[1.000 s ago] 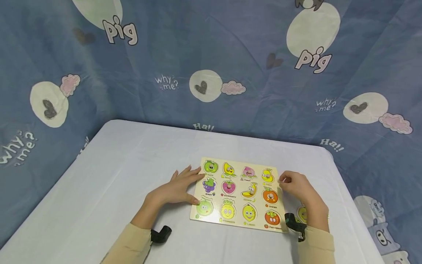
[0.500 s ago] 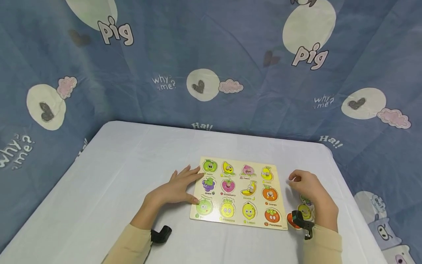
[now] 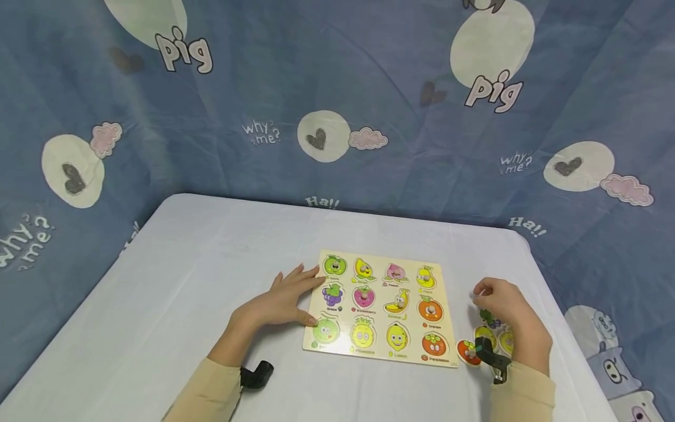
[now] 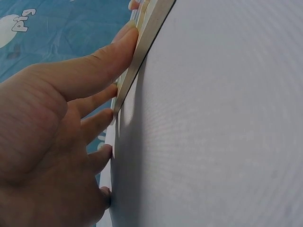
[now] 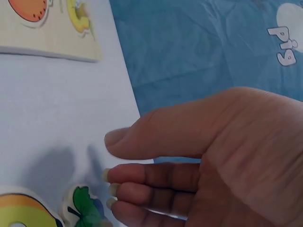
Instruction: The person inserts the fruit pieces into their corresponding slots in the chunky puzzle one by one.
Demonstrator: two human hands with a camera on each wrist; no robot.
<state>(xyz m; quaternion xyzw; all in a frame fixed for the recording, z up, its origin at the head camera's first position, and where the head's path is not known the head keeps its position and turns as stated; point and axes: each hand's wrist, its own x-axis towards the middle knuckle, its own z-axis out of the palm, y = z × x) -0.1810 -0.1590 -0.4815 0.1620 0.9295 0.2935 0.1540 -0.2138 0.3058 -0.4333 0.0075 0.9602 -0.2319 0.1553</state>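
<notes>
A wooden fruit puzzle board (image 3: 379, 354) lies flat on the table, with rows of fruit pictures; the orange (image 3: 430, 309), pear (image 3: 426, 277) and several others carry small round knobs. My left hand (image 3: 287, 299) rests along the board's left edge, fingers spread, thumb on its lower left corner area; the left wrist view shows the thumb (image 4: 116, 56) at the edge. My right hand (image 3: 501, 296) is beside the board on the right, fingers loosely bent with nothing between them. Beneath it lie a grape piece (image 5: 84, 208) and a yellow piece (image 5: 21, 213).
A red persimmon piece (image 3: 468, 351) lies just off the board's lower right corner, near another yellow round piece (image 3: 506, 341). The white-covered table (image 3: 237, 246) meets a blue printed curtain (image 3: 221, 146) at the back. Each wrist wears a black camera mount (image 3: 257, 375).
My right hand has moved right, away from the board's right edge, to over the loose pieces, which show more now. The left hand stays at the board.
</notes>
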